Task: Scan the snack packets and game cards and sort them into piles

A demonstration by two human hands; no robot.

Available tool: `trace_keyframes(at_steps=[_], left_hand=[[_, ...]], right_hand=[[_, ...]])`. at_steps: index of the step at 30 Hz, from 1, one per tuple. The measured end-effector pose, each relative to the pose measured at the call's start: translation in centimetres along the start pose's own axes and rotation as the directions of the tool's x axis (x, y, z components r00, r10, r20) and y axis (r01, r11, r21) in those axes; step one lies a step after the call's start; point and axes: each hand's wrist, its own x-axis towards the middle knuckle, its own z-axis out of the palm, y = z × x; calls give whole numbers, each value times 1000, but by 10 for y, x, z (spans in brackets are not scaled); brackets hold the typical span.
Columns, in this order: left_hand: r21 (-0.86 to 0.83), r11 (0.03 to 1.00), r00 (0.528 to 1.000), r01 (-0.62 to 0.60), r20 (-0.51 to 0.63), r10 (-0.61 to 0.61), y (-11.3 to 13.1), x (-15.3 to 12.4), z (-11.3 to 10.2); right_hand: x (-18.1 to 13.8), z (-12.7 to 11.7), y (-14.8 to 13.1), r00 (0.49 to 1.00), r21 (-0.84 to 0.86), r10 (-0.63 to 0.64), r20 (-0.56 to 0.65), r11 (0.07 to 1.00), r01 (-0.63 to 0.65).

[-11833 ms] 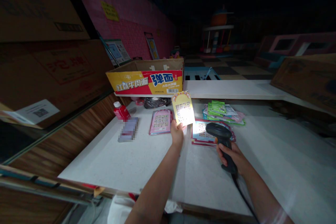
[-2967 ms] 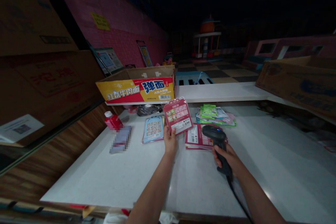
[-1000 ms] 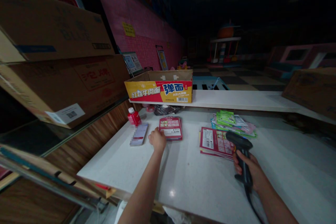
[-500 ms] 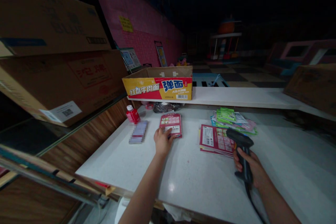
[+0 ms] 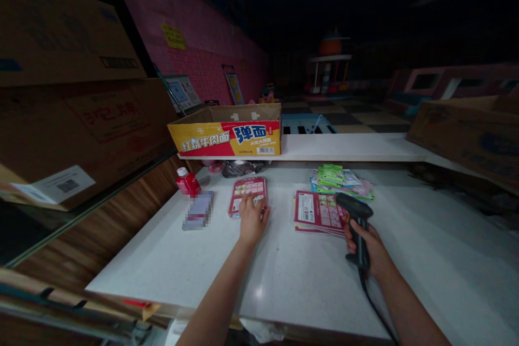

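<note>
A pack with a dark red printed front lies on the white counter, left of centre. My left hand rests on its lower right part with fingers stretched over the top and thumb apart. It covers much of the pack's label. In my right hand is a black handheld barcode scanner, its cable trailing toward me. The scanner's head is over the right end of a stack of similar dark red packs. A white label with a barcode shows on the top one.
Green and pastel packets are heaped behind the stack. A red bottle with a white cap and a blurred-out flat item lie left. A noodle carton stands on the raised shelf. Large cardboard boxes flank the left side.
The view has swung right, so everything shifts left in it. My left hand has slid right and farther over the pack, covering its label. The scanner stays in my right hand above the stack.
</note>
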Motion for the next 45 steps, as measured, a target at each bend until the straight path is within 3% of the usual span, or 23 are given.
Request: trace_keyframes(at_steps=[6,9,11,14,16,25,28,33,35,38,42,43,45], left_hand=[[-268,962,967,-55,225,118,44,28,53],[-307,948,929,-85,320,187,61,49,78],[-244,963,877,-112,430,212,67,63,87],[-128,979,762,-157,615,202,72,79,91],[-75,981,717,-177,673,181,75,84,89],[87,973,723,-215,684,99,91,87,72],[101,975,754,-196,652,84,93,87,72],[48,989,820,-138,565,87,87,93,75],[-19,995,801,-97,592,89,83,98,76],[-219,974,731,50,672,114,76,102,75],[-520,779,628,351,747,215,71,97,71],[-557,720,622,413,751,224,70,94,69],[-605,624,651,494,733,196,68,87,64]], right_hand=[[2,-6,-2,1000,66,-23,-16,998,24],[5,-10,-2,1000,111,-24,-13,994,26],[6,-11,-2,999,140,-27,-20,990,29],[7,-10,-4,999,172,-31,-40,984,37],[8,-9,-4,998,177,-30,-51,983,39],[10,-9,-2,999,183,-29,-41,982,36],[10,-8,-2,998,178,-36,-47,983,44],[9,-7,-3,999,177,-29,-43,984,37],[9,-7,-4,999,182,-24,-38,983,31],[8,-7,-6,1000,194,-25,-15,981,27],[7,-7,-5,996,206,-67,50,977,55],[7,-8,-5,995,205,-80,64,977,65],[7,-8,-4,991,204,-105,87,975,85]])
